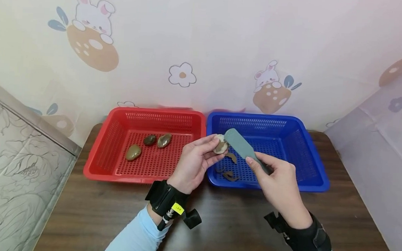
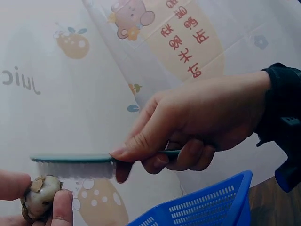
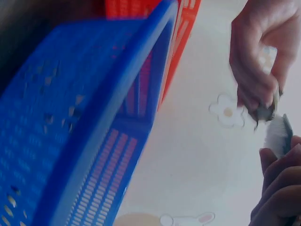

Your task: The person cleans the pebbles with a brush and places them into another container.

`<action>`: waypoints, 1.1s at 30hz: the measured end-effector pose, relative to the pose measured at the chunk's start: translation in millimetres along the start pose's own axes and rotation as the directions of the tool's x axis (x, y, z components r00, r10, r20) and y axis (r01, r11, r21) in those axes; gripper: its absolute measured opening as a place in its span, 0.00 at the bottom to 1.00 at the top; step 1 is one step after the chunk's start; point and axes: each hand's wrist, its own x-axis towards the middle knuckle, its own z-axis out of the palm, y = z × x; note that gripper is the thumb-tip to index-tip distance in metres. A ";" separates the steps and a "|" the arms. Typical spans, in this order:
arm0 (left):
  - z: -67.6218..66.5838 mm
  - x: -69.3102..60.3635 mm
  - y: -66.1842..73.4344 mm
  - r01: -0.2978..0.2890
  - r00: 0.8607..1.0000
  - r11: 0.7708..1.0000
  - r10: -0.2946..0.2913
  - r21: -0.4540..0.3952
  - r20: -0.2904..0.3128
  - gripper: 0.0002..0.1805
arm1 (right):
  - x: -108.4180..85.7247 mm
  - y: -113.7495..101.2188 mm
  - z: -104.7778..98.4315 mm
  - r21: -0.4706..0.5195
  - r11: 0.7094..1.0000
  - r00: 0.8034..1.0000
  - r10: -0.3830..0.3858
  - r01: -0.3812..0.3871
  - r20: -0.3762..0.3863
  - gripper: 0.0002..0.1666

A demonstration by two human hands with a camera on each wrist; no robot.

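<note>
Nearest the camera: two light-blue sleeves (image 1: 137,233), running into two black wrist straps (image 1: 169,199), the left one with a yellow tag (image 1: 177,208). One pale lump (image 1: 222,145) with brown patches is up in the air, over the left edge of the blue basket in the head view. Left hand (image 1: 195,161) has it clamped between thumb and fingers. Right hand (image 1: 279,177) has its fingers wrapped round the handle of one green brush (image 1: 240,143), thumb along the back. White bristles (image 2: 77,170) are right at the lump's upper side (motion blur, can't call firm contact).

Blue basket (image 1: 308,160), one: brown scraps (image 1: 230,176) near its front-left corner, at least three, exact count hard to read. Brush and both hands block part of its left side.

Red basket (image 1: 124,178), one, just left of the blue: three smooth stones (image 1: 133,152), two toward the back edge and one nearer the left edge. Left hand covers its front-right corner. Both baskets stand along the back edge of the wood-look table (image 1: 223,235), in front of a printed cloth (image 1: 218,40) with rabbits and flowers.
</note>
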 end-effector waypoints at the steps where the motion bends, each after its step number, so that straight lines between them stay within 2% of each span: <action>1: 0.2 0.1 0.6 0.000 1.000 1.000 0.000 0.000 0.001 0.19 | 0.4 0.5 -0.5 -0.017 1.000 1.000 0.011 -0.011 -0.014 0.26; 5: 2.2 1.2 3.9 -0.003 1.000 1.000 0.003 -0.008 0.015 0.20 | -0.6 1.1 -4.2 -0.027 0.999 0.998 0.032 -0.034 -0.059 0.26; 9: 3.7 2.8 6.1 0.000 1.000 1.000 0.000 -0.009 0.020 0.19 | 0.1 -1.5 -2.9 0.041 0.999 1.000 0.012 -0.012 -0.018 0.24; 11: 4.2 2.5 6.3 0.007 1.000 1.000 -0.006 -0.008 0.017 0.18 | 1.6 -2.1 -0.9 0.036 0.999 1.000 0.009 -0.008 -0.006 0.24; 16: 3.9 0.8 6.5 0.016 1.000 1.000 -0.016 -0.002 0.020 0.19 | 1.7 -1.1 -1.9 0.013 1.000 0.999 0.014 -0.013 -0.049 0.24; 20: 3.0 -1.0 7.3 0.012 0.999 1.000 -0.013 0.007 0.033 0.20 | 0.6 -2.0 -2.6 0.058 0.998 1.000 0.008 -0.008 -0.005 0.23; 22: 3.5 -2.8 8.1 0.015 0.999 1.000 -0.015 0.008 0.043 0.19 | 1.2 -2.0 -2.0 0.038 0.999 1.000 0.013 -0.013 -0.002 0.25; 27: 7.5 -4.4 9.4 0.004 0.998 1.000 -0.004 0.007 0.061 0.19 | -0.2 0.2 -5.1 0.026 0.999 0.998 0.027 -0.025 -0.063 0.24; 31: 9.7 -3.3 9.2 -0.024 0.999 1.000 0.023 0.014 0.044 0.20 | -2.3 1.6 -3.8 0.082 0.997 0.999 0.006 -0.004 -0.032 0.22; 33: 9.7 -3.7 8.9 -0.021 0.999 1.000 0.020 0.022 0.035 0.21 | -1.1 3.2 -1.2 0.066 0.998 1.000 0.005 -0.004 -0.021 0.23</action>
